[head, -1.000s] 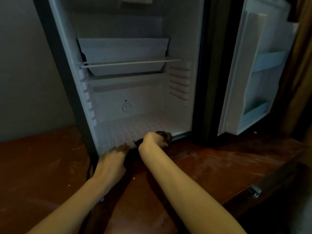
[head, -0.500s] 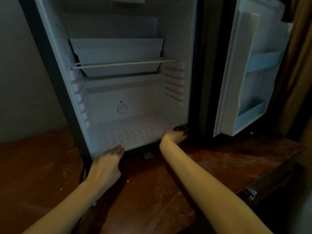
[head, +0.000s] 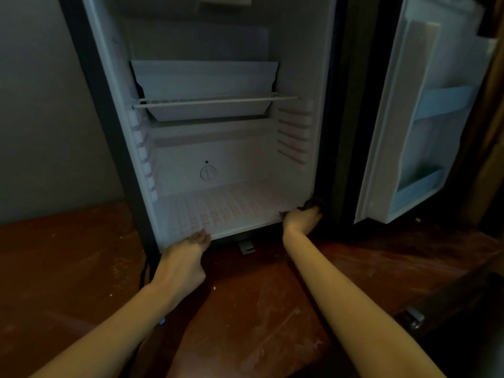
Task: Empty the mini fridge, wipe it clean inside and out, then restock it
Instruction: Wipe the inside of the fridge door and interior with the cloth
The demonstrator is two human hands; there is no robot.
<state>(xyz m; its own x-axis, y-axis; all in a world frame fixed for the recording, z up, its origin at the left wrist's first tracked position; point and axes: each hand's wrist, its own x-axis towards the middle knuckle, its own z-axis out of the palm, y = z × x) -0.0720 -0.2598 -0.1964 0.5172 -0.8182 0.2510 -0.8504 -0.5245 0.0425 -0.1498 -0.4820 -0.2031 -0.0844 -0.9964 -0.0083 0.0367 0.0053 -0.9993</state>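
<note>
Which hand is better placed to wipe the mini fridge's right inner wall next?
Probably the right hand: it grips the dark cloth at the floor's front right corner, just below that wall. The left hand holds nothing and rests on the front lip at the left.

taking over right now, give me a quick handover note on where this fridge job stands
Left hand: rests on the front lip of the mini fridge floor, left side, holding nothing.
Right hand: grips a dark cloth at the floor's front right corner.
Mini fridge: on the wooden top, door open to the right; interior, wire shelf and door racks hold nothing.
Done: emptied; inside wipe under way.
Left: rest of the inside, door, outside, then restock; no stock in view.
</note>
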